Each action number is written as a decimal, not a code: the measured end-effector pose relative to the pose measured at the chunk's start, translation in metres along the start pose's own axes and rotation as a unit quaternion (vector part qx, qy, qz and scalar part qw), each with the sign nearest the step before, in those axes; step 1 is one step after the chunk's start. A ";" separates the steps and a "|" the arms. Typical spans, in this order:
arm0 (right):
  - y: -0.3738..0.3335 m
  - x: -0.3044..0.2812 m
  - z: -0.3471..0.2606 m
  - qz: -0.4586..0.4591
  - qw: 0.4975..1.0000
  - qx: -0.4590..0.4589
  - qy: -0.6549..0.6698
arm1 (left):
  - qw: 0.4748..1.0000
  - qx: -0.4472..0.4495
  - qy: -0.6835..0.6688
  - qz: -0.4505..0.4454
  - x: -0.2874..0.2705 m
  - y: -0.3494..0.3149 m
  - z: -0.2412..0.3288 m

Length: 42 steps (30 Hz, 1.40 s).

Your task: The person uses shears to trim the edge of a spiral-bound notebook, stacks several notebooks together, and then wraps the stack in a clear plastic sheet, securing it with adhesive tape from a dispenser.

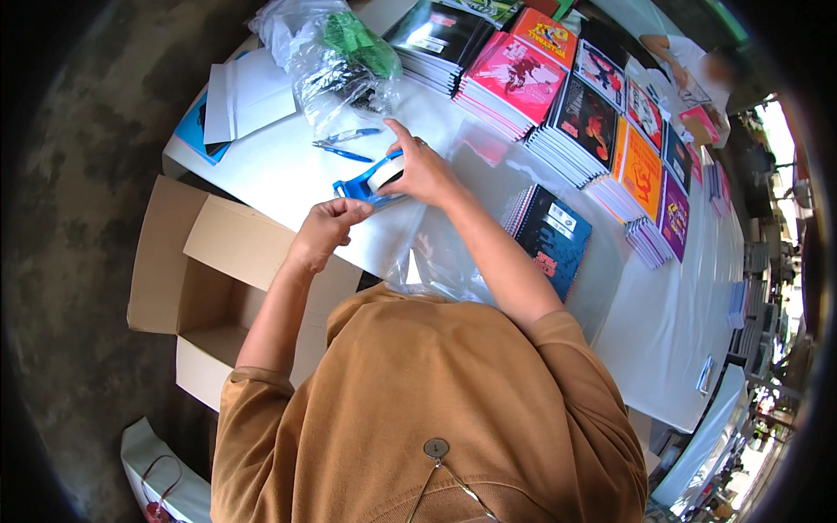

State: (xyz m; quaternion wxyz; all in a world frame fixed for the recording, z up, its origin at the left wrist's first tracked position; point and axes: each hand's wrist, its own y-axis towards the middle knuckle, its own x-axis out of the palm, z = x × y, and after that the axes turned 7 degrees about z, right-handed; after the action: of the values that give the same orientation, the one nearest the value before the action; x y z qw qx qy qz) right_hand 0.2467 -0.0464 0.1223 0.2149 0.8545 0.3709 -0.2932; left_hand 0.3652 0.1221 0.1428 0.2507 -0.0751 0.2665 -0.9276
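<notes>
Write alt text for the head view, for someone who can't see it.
The right hand holds a blue tape dispenser at a white table, with the left hand close by its end. Blue pens lie beyond; stacked notebooks stand right, an open cardboard box left.

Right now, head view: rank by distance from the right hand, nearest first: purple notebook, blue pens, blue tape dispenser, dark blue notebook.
From the right hand:
1. blue tape dispenser: at its fingers, between both hands
2. blue pens: on the table, just to its left
3. dark blue notebook: right, beyond the forearm
4. purple notebook: far right, at the row's end
</notes>
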 end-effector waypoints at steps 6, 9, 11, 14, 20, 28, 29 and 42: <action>-0.001 0.004 0.003 0.001 1.000 0.018 -0.010 | 0.989 0.143 0.046 0.008 0.020 -0.008 0.007; -0.001 0.007 0.009 0.025 0.999 -0.008 0.021 | 0.990 0.136 -0.028 0.020 -0.003 0.004 0.008; -0.001 0.008 0.011 0.033 0.998 -0.011 0.048 | 0.991 0.123 0.008 0.055 -0.017 0.008 0.003; -0.001 0.009 0.013 0.042 0.997 -0.006 0.067 | 0.990 0.093 0.069 0.087 -0.034 0.005 -0.004; -0.001 0.010 0.014 0.051 0.996 -0.010 0.072 | 0.998 -0.003 -0.028 0.063 -0.054 0.013 -0.025; -0.002 0.011 0.017 0.051 0.996 -0.023 0.066 | 0.971 0.133 0.141 0.141 -0.051 0.033 -0.045; -0.002 0.011 0.018 0.053 0.996 -0.023 0.061 | 0.916 0.254 0.229 0.210 -0.044 0.036 -0.043; -0.014 0.014 0.006 0.209 0.968 -0.132 -0.043 | 0.941 0.204 -0.241 0.123 -0.044 -0.003 -0.010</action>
State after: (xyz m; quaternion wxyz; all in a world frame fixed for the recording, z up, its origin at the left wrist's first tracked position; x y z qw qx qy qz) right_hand 0.2413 -0.0343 0.1067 0.3981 0.8637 0.2099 -0.2269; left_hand 0.3990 0.1508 0.1357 0.4293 -0.2108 0.0106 -0.8782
